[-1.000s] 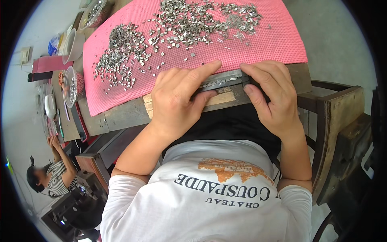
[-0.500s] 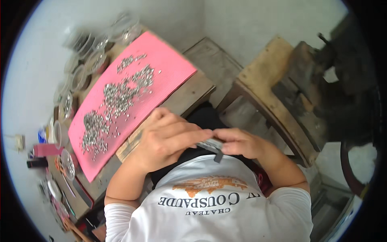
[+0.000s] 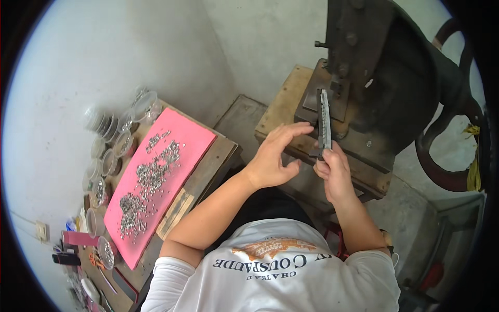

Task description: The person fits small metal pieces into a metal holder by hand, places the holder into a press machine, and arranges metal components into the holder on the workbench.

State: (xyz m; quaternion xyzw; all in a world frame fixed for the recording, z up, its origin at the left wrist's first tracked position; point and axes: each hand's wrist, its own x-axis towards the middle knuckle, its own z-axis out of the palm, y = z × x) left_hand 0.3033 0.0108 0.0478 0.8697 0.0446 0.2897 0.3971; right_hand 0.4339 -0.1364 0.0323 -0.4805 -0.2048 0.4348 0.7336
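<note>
Metal bar juts before the dark press, its near end pinched by the right hand; the left hand, fingers spread, grips nothing beside it. Tilting that one-ended hold could spill its small pieces.

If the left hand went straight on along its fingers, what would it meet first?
Probably the narrow metal bar gripped by the right hand; it appears just past the fingertips of the left hand, though this view leaves their depth unclear.
</note>
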